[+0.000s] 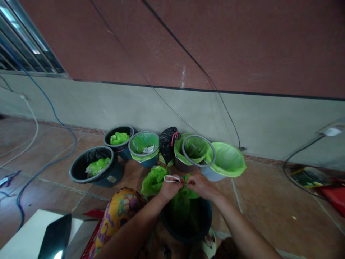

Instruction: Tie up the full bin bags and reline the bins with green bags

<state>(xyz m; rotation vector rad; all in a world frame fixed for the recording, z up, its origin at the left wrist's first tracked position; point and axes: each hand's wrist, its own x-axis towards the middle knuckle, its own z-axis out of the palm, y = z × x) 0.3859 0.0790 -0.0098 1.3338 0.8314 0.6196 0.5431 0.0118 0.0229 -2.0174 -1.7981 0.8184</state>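
A dark bin [208,219] stands directly in front of me. Gathered upward out of it is a thin green plastic bag [181,205], its twisted neck between my two hands. My left hand [171,189] is closed on the bag's neck, and a white cord [171,178] loops over its fingers. On the other side, my right hand [201,185] pinches a bit of green plastic at the neck, close to the left fingertips. Just beyond the left hand a crumpled green bag [154,181] bulges up; what supports it is hidden.
By the wall are bins lined in green [144,144] [229,156], dark bins [107,183] [118,127] holding green bundles, a loose grey ring [215,154] and a tied black bag [167,142]. A phone [55,235] lies on a white box [27,233]. A blue cable [51,162] crosses the floor.
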